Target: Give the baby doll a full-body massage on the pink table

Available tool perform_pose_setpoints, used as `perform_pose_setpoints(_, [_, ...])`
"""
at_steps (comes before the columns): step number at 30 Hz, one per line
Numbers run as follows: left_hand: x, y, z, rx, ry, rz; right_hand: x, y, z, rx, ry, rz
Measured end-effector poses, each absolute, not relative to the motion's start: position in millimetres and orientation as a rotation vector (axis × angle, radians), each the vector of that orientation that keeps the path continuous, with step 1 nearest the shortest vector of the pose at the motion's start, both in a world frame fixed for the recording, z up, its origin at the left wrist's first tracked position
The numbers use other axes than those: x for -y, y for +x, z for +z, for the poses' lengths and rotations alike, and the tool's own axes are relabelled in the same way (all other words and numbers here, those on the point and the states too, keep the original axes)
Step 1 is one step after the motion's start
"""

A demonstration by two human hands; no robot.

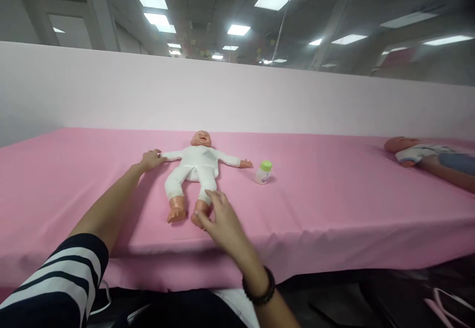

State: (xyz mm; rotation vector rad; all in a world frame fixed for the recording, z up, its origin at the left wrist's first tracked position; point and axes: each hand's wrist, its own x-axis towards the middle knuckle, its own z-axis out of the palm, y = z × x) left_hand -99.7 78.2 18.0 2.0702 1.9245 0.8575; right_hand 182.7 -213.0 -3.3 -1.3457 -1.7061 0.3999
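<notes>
A baby doll (198, 159) in a white suit lies on its back, arms spread and legs pointing toward me. My left hand (151, 161) is closed over the doll's hand on the left, which it hides. Over the doll's lower leg and foot on the right, my right hand (223, 221) hovers or lightly touches, its thumb and fingers apart; exact contact is hard to make out. A small bottle with a green cap (263, 172) stands upright just right of the doll's other hand.
Pink cloth (326, 189) covers the table and hangs over its front edge. A second doll (423, 155) lies at the far right. Behind the table runs a low white wall (237, 95) with glass above it. Pink-and-white straps (449, 303) show at bottom right.
</notes>
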Motion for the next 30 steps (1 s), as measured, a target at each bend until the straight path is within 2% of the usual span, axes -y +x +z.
perform_pose_setpoints(4, [-85.8,-118.2,-7.2,-2.021,2.037,0.941,224.4,159.1,-31.1,1.599,-1.439,0.338])
perform_pose_setpoints(8, [-73.8,-121.1,-12.0,-1.989,1.939,0.979,228.5,163.7,-27.3,1.563,-1.37,0.419])
perform_pose_setpoints(10, [-70.0,-119.9,-9.9,-1.82,1.87,1.061,228.2,172.8,-16.7,1.464,-1.318,0.488])
perform_pose_setpoints(13, [-67.9,-110.5,-3.6,-1.593,1.652,1.427,220.1,187.4,11.0,1.346,-1.313,0.388])
perform_pose_setpoints(16, [-63.5,-82.8,6.6,-1.337,1.528,1.775,198.4,192.9,46.2,1.398,-1.266,0.262])
perform_pose_setpoints(18, [-56.0,-55.4,13.9,-1.167,1.558,1.884,175.2,188.0,65.1,1.513,-1.222,0.251])
perform_pose_setpoints(22, [-33.2,-6.9,21.0,-0.887,1.997,1.717,121.4,167.6,75.5,1.783,-1.133,0.25])
perform_pose_setpoints(25, [-23.2,3.4,17.8,-0.917,2.192,1.545,100.9,160.0,69.8,1.901,-1.131,0.26])
perform_pose_setpoints(30, [-44.0,-25.2,6.2,-1.123,1.736,1.805,149.3,180.5,58.9,1.652,-1.068,0.372])
